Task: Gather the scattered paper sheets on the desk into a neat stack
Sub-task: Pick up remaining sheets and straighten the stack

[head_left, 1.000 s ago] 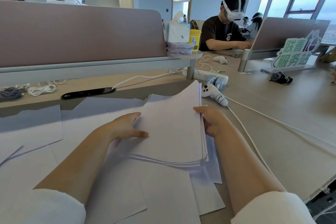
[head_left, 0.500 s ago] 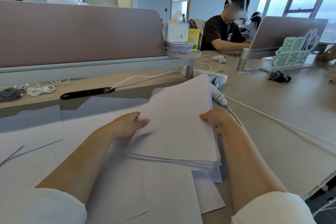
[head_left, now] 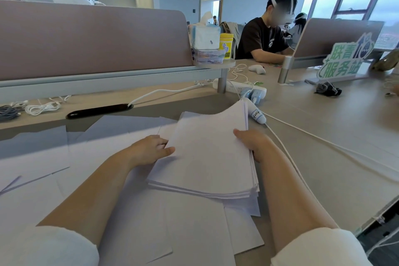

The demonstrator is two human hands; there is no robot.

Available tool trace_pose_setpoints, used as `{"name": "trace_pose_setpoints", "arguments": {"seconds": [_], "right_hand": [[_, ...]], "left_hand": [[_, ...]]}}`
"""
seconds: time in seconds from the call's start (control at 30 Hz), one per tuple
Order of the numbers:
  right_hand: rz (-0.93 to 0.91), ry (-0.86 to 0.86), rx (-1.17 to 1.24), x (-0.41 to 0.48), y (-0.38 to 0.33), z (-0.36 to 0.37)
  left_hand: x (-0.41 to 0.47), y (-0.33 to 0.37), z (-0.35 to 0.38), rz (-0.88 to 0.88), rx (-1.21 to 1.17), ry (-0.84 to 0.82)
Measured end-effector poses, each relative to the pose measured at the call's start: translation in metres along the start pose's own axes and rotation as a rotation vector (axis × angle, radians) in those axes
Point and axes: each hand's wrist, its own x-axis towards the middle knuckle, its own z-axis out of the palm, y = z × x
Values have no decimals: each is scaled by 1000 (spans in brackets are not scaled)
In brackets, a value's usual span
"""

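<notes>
A thick stack of white paper (head_left: 207,153) lies in the middle of the desk, its far end raised and its edges slightly uneven. My left hand (head_left: 151,150) holds its left edge, thumb on top and fingers tucked under. My right hand (head_left: 253,142) grips the right edge with the thumb over the top sheet. Loose sheets (head_left: 133,211) lie spread flat under and around the stack, more of them at the far left (head_left: 32,157).
A white controller (head_left: 257,113) and its cable (head_left: 323,142) lie just right of the stack. A power strip (head_left: 237,88), a desk divider (head_left: 92,39) with tissue box (head_left: 205,34), coiled cables (head_left: 41,107), a green sign (head_left: 343,60) and seated persons are beyond.
The stack has been squared and lowered a little; its far end sits lower than before. My left thumb now lies on the top sheet, and my right hand stays on the right edge.
</notes>
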Motion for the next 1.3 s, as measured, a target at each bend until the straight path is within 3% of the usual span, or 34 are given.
{"name": "trace_pose_setpoints", "arguments": {"seconds": [0.13,0.4,0.6,0.8,1.0,1.3], "right_hand": [[-14,52,-96,2,3,0],[19,51,-2,4,2,-5],[-61,90,-174,11,3,-1],[-10,74,73,8,1,-6],[-20,-73,304,1,-1,-9],[-3,-211,421,-8,0,-10]], "left_hand": [[2,-2,2,-20,-88,20],[4,-8,3,-36,-221,41],[5,-8,4,-22,-193,51],[5,-9,3,35,-132,34],[3,-10,3,22,-146,41],[4,-10,4,7,-237,30]]}}
